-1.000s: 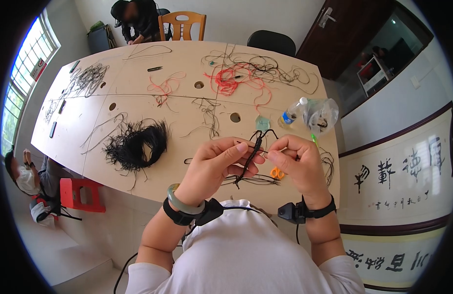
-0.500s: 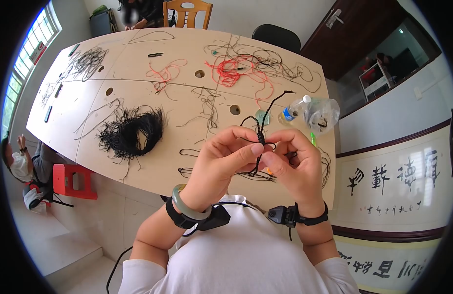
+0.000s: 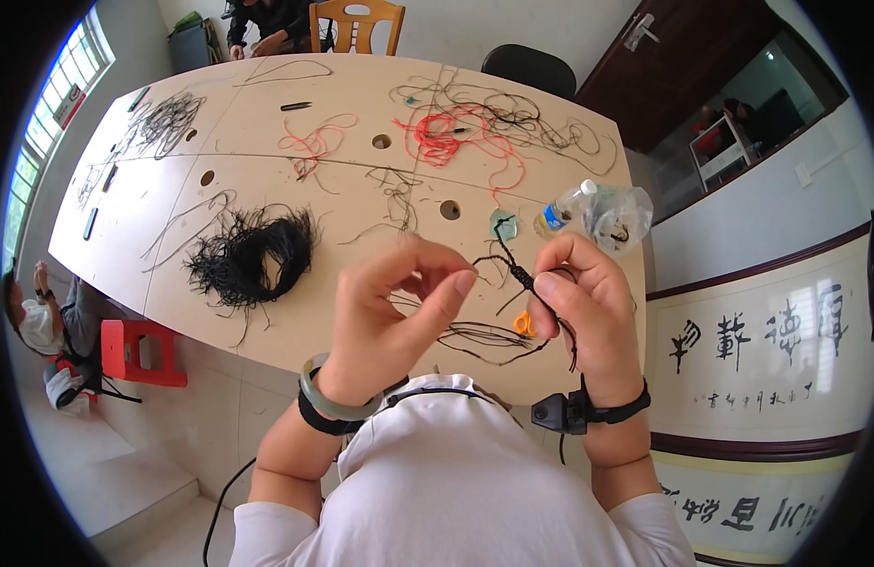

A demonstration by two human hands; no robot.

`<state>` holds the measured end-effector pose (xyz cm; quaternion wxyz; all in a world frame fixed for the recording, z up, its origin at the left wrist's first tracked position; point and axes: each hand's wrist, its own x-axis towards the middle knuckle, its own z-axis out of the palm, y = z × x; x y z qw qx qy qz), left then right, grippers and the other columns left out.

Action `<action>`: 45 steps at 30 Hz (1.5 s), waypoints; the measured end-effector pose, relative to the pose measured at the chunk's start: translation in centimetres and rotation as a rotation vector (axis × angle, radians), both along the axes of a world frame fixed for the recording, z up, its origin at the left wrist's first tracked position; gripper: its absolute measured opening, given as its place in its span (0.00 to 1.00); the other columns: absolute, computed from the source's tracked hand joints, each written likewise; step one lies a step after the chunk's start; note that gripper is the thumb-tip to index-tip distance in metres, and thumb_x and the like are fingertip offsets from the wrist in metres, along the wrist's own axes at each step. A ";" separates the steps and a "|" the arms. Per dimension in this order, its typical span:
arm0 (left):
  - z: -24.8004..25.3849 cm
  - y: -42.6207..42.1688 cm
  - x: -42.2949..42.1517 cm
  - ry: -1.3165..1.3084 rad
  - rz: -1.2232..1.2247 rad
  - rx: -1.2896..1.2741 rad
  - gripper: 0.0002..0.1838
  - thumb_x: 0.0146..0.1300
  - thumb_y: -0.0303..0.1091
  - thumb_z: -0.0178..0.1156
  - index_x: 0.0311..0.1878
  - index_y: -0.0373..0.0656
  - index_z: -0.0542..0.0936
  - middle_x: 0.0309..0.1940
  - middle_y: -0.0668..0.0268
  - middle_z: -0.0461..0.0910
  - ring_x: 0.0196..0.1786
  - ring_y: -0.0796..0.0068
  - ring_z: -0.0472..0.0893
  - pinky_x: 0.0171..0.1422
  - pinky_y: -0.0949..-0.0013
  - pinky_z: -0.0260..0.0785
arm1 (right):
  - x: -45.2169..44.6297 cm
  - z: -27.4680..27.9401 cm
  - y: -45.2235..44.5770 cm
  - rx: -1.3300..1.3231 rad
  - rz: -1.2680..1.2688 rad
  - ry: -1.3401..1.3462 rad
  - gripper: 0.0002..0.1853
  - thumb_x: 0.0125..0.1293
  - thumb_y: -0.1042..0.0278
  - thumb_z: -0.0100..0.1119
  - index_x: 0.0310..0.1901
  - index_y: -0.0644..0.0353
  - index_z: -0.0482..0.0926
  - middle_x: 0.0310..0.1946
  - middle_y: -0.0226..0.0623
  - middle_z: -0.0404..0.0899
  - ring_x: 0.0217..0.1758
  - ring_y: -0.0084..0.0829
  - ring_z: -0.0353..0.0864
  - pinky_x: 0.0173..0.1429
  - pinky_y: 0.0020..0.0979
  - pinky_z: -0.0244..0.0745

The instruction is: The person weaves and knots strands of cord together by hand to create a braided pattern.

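Observation:
A black braided cord (image 3: 521, 276) with loose ends hangs over the table's near edge, pinched between the thumb and fingers of my right hand (image 3: 583, 298). To its left is my left hand (image 3: 399, 307), thumb and index finger brought close together beside a thin cord end; whether they grip it is hard to make out. Orange scissors (image 3: 524, 324) show partly behind my right hand. Several black cords (image 3: 489, 337) lie on the table below the hands. A thick bundle of black cords (image 3: 253, 260) rests to the left.
On the table (image 3: 342, 213) are red cords (image 3: 437, 137), a bottle (image 3: 562, 210), a plastic bag (image 3: 618, 222) and tangled dark cords (image 3: 163, 128). One person (image 3: 272, 26) sits at the far side, another (image 3: 40, 317) at the left near a red stool (image 3: 142, 352).
My left hand has moved left, away from the braided cord, while my right hand keeps hold of it. The braid now tilts to the upper left.

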<state>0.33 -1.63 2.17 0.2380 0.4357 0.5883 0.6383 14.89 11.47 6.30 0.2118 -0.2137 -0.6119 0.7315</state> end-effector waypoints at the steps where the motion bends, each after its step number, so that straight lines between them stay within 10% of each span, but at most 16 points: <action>1: 0.3 0.2 -0.2 0.024 0.024 0.032 0.07 0.63 0.28 0.60 0.41 0.35 0.80 0.39 0.64 0.79 0.39 0.78 0.77 0.44 0.76 0.69 | 0.2 0.4 0.1 -0.031 0.050 -0.042 0.03 0.64 0.74 0.52 0.34 0.63 0.71 0.19 0.23 0.69 0.19 0.12 0.65 0.22 0.16 0.58; 6: 0.3 0.9 0.3 0.199 -0.064 0.227 0.08 0.62 0.28 0.59 0.43 0.36 0.80 0.39 0.62 0.79 0.45 0.70 0.77 0.52 0.68 0.68 | 0.5 2.0 0.5 -0.073 0.223 -0.172 0.04 0.62 0.74 0.54 0.34 0.64 0.71 0.17 0.22 0.67 0.15 0.12 0.61 0.20 0.17 0.55; 15: 0.0 0.5 0.4 -0.668 -0.574 0.037 0.12 0.68 0.31 0.55 0.47 0.31 0.76 0.39 0.64 0.80 0.46 0.80 0.78 0.54 0.74 0.70 | 0.5 2.7 0.9 -0.263 0.290 -0.169 0.07 0.62 0.69 0.55 0.34 0.62 0.71 0.15 0.22 0.65 0.12 0.12 0.59 0.18 0.17 0.53; 45: 0.0 0.6 0.8 -0.715 -0.516 0.018 0.08 0.60 0.24 0.59 0.43 0.33 0.77 0.36 0.69 0.79 0.41 0.85 0.76 0.45 0.80 0.70 | 0.0 2.4 0.6 -0.331 0.359 -0.160 0.08 0.62 0.68 0.56 0.34 0.63 0.71 0.16 0.22 0.65 0.12 0.11 0.58 0.17 0.17 0.52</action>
